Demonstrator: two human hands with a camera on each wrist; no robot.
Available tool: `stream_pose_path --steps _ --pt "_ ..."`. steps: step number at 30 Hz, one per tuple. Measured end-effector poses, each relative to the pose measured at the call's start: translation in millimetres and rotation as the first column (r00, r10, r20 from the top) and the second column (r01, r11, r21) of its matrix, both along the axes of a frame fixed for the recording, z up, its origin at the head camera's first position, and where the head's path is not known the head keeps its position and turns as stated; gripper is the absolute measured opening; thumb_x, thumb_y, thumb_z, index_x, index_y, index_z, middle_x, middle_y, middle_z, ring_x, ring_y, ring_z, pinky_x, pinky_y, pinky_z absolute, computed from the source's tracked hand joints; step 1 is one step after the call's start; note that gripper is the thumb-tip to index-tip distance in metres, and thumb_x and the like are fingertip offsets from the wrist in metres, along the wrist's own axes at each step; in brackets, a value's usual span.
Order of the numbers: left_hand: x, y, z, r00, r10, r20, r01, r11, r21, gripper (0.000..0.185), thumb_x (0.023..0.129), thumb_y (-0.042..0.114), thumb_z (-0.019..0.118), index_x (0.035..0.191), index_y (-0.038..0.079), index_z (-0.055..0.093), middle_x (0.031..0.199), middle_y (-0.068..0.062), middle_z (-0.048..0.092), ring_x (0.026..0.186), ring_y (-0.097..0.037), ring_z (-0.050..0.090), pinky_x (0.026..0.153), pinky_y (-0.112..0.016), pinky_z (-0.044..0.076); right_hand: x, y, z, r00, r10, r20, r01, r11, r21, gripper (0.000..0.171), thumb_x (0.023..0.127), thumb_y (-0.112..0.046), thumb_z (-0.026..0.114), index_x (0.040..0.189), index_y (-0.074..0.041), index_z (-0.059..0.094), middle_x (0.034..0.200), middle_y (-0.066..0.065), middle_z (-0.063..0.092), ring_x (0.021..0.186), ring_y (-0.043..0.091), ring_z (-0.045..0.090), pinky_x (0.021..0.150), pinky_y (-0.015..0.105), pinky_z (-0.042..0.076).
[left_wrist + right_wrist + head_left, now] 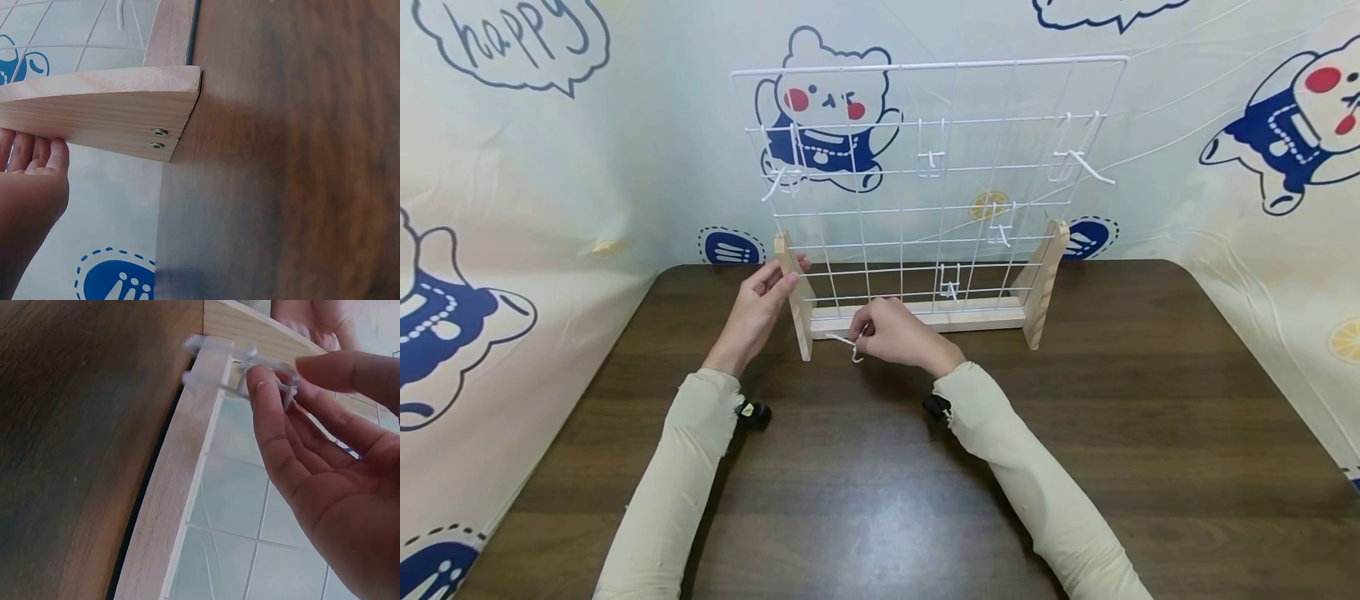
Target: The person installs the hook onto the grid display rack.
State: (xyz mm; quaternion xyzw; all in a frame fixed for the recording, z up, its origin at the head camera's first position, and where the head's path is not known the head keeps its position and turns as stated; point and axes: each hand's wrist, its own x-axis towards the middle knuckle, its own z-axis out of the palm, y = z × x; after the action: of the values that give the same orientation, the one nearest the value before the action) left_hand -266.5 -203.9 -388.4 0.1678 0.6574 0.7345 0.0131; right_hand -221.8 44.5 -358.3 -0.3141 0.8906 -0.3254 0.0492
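A white wire grid (925, 63) stands upright in a wooden stand (992, 317) on the table. My left hand (747, 315) holds the stand's left side panel (798, 312), thumb on the near side and fingertips showing past it. In the left wrist view, fingers (40, 150) lie along that panel's edge (100, 81). My right hand (898, 333) pinches a small white wire hook (856, 352) just in front of the stand's base bar, near its left end. In the right wrist view, the hook's two prongs, slightly blurred, point away from the fingertips (265, 394).
Several white hooks hang on the grid, among them a left one (784, 173), an upper middle one (932, 158) and a low one (949, 285). A right hook (1086, 165) juts outward. The brown table (865, 500) meets a printed cloth (647, 167) behind.
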Motion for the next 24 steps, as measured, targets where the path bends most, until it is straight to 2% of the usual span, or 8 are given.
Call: stream_pose_path --steps 5,8,10,14,17,19,21,24 --pt "0.6 -0.3 0.2 1.0 -0.002 0.0 0.002 1.0 -0.001 0.046 0.101 0.024 0.059 0.144 0.009 0.051 0.143 -0.016 0.05 0.139 -0.024 0.04 0.12 -0.046 0.02 0.4 -1.4 -1.8 1.0 0.015 0.008 -0.015 1.0 0.003 0.01 0.087 -0.002 0.066 0.09 -0.004 0.075 0.078 -0.002 0.069 0.073 0.009 0.06 0.073 0.023 0.049" --pt "0.7 -0.4 0.3 1.0 -0.008 -0.006 0.008 1.0 -0.004 0.046 0.102 0.024 0.059 0.144 0.008 0.05 0.145 -0.02 0.047 0.139 -0.024 0.039 0.12 -0.046 0.02 0.3 -1.7 -3.9 1.0 -0.007 -0.01 0.007 1.0 -0.006 0.011 0.087 0.001 0.065 0.088 -0.004 0.074 0.077 -0.001 0.067 0.072 0.01 0.059 0.071 0.023 0.048" --pt "0.8 -0.5 0.5 1.0 -0.011 -0.008 0.011 1.0 -0.009 0.046 0.102 0.025 0.058 0.145 0.008 0.05 0.145 -0.02 0.047 0.139 -0.024 0.039 0.12 -0.046 0.02 -0.3 -1.5 -5.6 0.999 -0.036 -0.029 0.036 0.999 -0.015 0.013 0.087 0.004 0.063 0.092 -0.003 0.073 0.079 0.002 0.068 0.073 0.012 0.06 0.07 0.025 0.049" --pt "1.1 -0.6 0.7 1.0 -0.015 -0.008 0.015 1.0 -0.013 0.046 0.102 0.025 0.057 0.145 0.009 0.049 0.144 -0.018 0.048 0.139 -0.023 0.038 0.12 -0.045 0.02 -2.0 -0.7 -8.7 0.995 -0.089 -0.044 0.088 0.996 -0.014 0.028 0.086 0.009 0.06 0.111 0.0 0.07 0.098 0.01 0.07 0.087 0.019 0.063 0.078 0.03 0.05" --pt "1.2 -0.5 0.8 1.0 -0.019 -0.007 0.019 1.0 0.0 0.046 0.103 0.024 0.057 0.145 0.008 0.049 0.144 -0.016 0.05 0.139 -0.024 0.038 0.12 -0.045 0.02 -1.6 0.4 -8.4 0.994 -0.107 -0.025 0.108 0.994 0.03 0.036 0.084 0.011 0.059 0.117 0.002 0.068 0.109 0.014 0.07 0.098 0.023 0.064 0.085 0.034 0.052" --pt "1.2 -0.4 0.8 1.0 -0.02 -0.006 0.02 1.0 0.003 0.045 0.103 0.024 0.057 0.144 0.008 0.049 0.144 -0.014 0.051 0.139 -0.024 0.039 0.12 -0.044 0.021 -0.9 1.9 -7.3 0.994 -0.106 -0.009 0.107 0.991 0.083 0.036 0.083 0.011 0.057 0.116 0.003 0.069 0.109 0.014 0.07 0.098 0.023 0.063 0.087 0.035 0.052" --pt "1.3 -0.3 0.8 1.0 -0.019 -0.006 0.019 1.0 0.003 0.045 0.103 0.024 0.057 0.144 0.008 0.049 0.144 -0.013 0.051 0.139 -0.024 0.039 0.119 -0.045 0.021 -0.3 4.3 -5.8 0.994 -0.106 0.001 0.105 0.984 0.147 0.034 0.082 0.011 0.056 0.111 0.004 0.07 0.105 0.012 0.07 0.091 0.021 0.061 0.085 0.034 0.051" --pt "1.1 -0.9 0.5 1.0 -0.016 -0.005 0.016 1.0 -0.003 0.046 0.102 0.025 0.057 0.144 0.009 0.049 0.145 -0.015 0.05 0.139 -0.023 0.039 0.12 -0.045 0.02 -0.1 8.3 -3.3 0.995 -0.098 0.019 0.091 0.972 0.215 0.022 0.082 0.008 0.059 0.096 0.002 0.074 0.086 0.008 0.068 0.074 0.018 0.055 0.071 0.029 0.049"
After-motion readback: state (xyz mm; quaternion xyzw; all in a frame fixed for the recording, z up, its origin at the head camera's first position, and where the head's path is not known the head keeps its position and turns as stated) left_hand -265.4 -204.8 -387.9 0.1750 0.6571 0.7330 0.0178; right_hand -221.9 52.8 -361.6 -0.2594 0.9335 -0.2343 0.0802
